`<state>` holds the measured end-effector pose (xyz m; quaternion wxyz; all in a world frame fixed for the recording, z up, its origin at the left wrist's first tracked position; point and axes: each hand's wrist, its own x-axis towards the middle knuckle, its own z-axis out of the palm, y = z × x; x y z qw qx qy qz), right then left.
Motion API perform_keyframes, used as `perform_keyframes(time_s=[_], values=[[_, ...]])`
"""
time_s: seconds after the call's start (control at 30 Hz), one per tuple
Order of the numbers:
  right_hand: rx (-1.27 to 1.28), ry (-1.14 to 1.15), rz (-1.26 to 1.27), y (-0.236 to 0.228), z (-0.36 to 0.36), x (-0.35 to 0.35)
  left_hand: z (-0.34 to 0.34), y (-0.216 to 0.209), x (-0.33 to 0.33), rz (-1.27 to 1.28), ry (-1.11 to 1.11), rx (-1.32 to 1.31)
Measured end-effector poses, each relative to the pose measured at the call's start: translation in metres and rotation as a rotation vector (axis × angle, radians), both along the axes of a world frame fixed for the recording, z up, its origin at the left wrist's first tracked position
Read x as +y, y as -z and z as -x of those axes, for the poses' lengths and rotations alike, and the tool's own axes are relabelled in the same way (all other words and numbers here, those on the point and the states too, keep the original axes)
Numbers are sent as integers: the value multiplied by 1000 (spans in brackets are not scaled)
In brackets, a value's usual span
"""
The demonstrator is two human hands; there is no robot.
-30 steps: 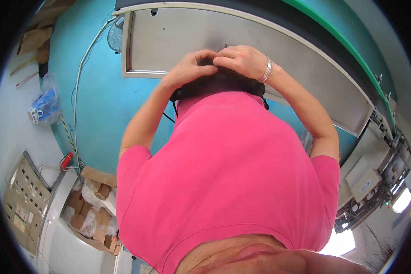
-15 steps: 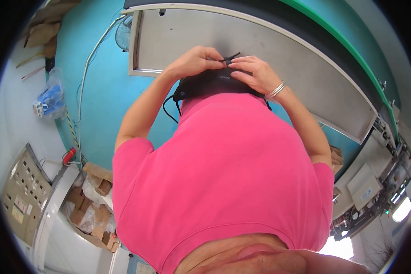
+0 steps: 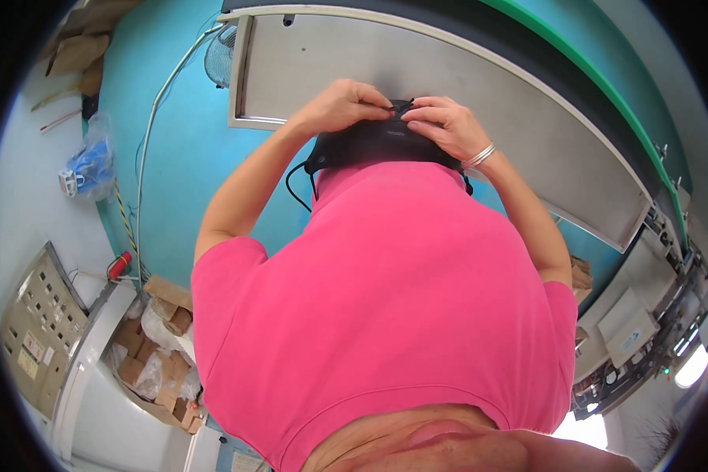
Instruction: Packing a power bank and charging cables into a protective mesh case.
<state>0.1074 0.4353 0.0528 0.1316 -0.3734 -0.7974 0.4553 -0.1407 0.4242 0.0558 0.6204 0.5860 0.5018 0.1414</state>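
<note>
A black waist pouch [image 3: 374, 145] sits against the front of my pink shirt. At its top edge my left hand [image 3: 349, 106] is closed, its thumb and forefinger pinching a thin black cord [image 3: 402, 105]. From the other side my right hand [image 3: 451, 128], with silvery bangles on its wrist, has its thumb and fingers closed at the cord's other end. The two hands' fingertips nearly meet above the pouch. A loop of black cord [image 3: 289, 187] hangs from the pouch's left side.
Beyond my hands stretches a metal tray-like worktop [image 3: 519, 118] with a raised rim, bordered by a green edge [image 3: 598, 82]. A fan [image 3: 220, 59] stands at its left end. Far left are a box of cardboard scraps [image 3: 153, 362] and a red extinguisher [image 3: 119, 266]. Equipment [image 3: 629, 322] lines the right.
The cord's free end, which stuck up to the right, now lies between both hands. My right fingers have closed in on it. The view has shifted slightly.
</note>
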Motion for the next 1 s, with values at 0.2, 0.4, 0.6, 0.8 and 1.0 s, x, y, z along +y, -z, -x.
perform_keyframes(time_s=[0.2, 0.4, 0.6, 0.8, 1.0], values=[[129, 283, 451, 13, -5, -3, -13, 15, 15, -35, 135, -38], [158, 653, 539, 36, -68, -20, 38, 47, 23, 97, -293, -257], [-21, 810, 1111, 22, -84, -74, 32, 72, 15, 284, -123, -37], [219, 802, 1211, 44, -88, -95, -17, 60, 22, 294, 30, 301], [357, 345, 1483, 21, -101, -58, -23, 57, -29, 176, 7, 543]])
